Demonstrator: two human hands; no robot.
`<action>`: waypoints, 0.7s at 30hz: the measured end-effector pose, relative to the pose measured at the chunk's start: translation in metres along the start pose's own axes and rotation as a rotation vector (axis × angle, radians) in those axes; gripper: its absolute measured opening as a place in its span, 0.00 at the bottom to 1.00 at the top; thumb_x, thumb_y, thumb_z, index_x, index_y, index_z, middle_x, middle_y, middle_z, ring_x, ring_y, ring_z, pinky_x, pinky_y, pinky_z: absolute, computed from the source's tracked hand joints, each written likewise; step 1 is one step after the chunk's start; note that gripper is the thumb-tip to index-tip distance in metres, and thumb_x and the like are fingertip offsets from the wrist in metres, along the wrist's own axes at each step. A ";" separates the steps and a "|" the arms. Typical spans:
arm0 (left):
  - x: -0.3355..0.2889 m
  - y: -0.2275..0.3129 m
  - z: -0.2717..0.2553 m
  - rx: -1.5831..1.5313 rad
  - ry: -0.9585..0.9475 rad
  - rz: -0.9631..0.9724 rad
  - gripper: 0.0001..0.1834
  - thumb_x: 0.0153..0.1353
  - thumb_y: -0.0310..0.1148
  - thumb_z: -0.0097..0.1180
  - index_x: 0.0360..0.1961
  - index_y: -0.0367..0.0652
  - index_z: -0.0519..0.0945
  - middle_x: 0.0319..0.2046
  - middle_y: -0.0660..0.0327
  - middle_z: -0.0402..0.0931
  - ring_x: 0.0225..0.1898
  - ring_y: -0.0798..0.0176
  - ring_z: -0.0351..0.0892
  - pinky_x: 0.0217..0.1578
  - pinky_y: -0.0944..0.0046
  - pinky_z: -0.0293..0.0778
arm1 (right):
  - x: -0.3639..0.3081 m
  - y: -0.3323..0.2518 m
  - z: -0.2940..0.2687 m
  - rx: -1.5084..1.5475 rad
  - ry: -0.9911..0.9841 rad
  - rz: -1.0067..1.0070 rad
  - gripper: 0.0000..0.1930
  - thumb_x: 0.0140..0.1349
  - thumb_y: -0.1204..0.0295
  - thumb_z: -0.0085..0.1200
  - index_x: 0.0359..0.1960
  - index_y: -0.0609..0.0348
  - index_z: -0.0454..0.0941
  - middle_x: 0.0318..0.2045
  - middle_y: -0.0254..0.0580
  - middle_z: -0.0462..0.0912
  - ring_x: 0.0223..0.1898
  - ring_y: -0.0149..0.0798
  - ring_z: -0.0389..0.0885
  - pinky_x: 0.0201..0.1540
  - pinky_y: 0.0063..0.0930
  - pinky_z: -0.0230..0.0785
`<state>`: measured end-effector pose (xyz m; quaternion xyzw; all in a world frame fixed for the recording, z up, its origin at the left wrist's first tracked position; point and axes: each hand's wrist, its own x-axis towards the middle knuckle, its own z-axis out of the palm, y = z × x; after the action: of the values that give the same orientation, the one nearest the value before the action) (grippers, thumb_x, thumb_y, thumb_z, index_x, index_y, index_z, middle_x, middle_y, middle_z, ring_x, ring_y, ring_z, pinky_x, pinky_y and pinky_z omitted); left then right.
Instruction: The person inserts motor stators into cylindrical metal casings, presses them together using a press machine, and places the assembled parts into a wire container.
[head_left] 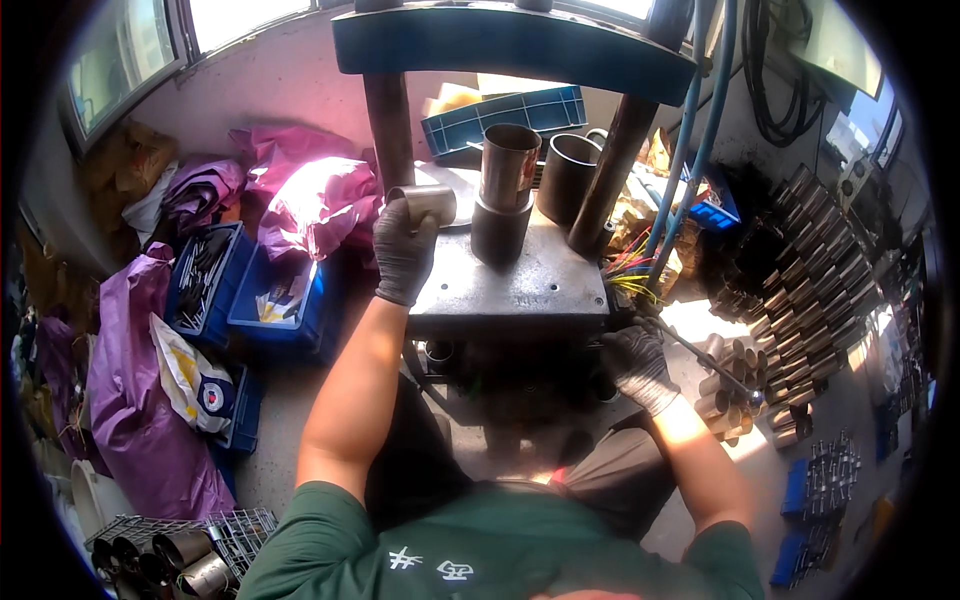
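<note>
Short silver metal sleeve (434, 205): smooth-walled cylinder, lay on its side in the left hand (405, 250), axis roughly left-right, partly covered by the grip. Slim dark lever (700, 354) (had a round knob (755, 398) at its end) slanted down rightward, just beside the right hand (638, 368); contact was unclear.

Green shirt (500, 540), grey gloves (405, 257), dark trousers (622, 472)

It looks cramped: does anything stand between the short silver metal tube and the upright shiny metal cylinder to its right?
Nothing visible does: a gap separates the tube in the grey-gloved left hand from the cylinder.
</note>
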<state>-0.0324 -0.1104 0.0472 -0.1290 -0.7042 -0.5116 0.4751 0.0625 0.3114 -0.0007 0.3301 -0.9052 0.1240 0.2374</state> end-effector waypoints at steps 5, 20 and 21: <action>-0.011 -0.045 -0.038 0.741 -0.531 -0.336 0.07 0.59 0.35 0.58 0.29 0.46 0.84 0.36 0.55 0.87 0.42 0.46 0.85 0.50 0.45 0.78 | 0.006 0.010 0.054 0.386 -0.318 0.157 0.17 0.60 0.68 0.65 0.50 0.59 0.84 0.44 0.52 0.86 0.47 0.57 0.84 0.57 0.48 0.76; -0.010 -0.056 -0.025 0.808 -0.310 -0.066 0.11 0.56 0.34 0.68 0.40 0.48 0.83 0.40 0.56 0.83 0.50 0.47 0.81 0.54 0.44 0.73 | 0.285 -0.055 0.012 -0.117 0.401 -0.270 0.27 0.62 0.67 0.63 0.64 0.53 0.73 0.53 0.51 0.82 0.56 0.58 0.80 0.65 0.52 0.70; -0.009 -0.048 -0.015 0.750 -0.284 -0.091 0.11 0.53 0.36 0.72 0.35 0.47 0.84 0.38 0.54 0.82 0.48 0.46 0.81 0.52 0.46 0.74 | 0.306 -0.050 0.018 -0.119 0.400 -0.269 0.27 0.62 0.67 0.63 0.64 0.53 0.73 0.53 0.51 0.82 0.56 0.58 0.80 0.65 0.52 0.70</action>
<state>-0.0518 -0.1417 0.0120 0.0152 -0.9057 -0.2165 0.3642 -0.1161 0.1024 0.1441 0.4020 -0.7938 0.1004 0.4452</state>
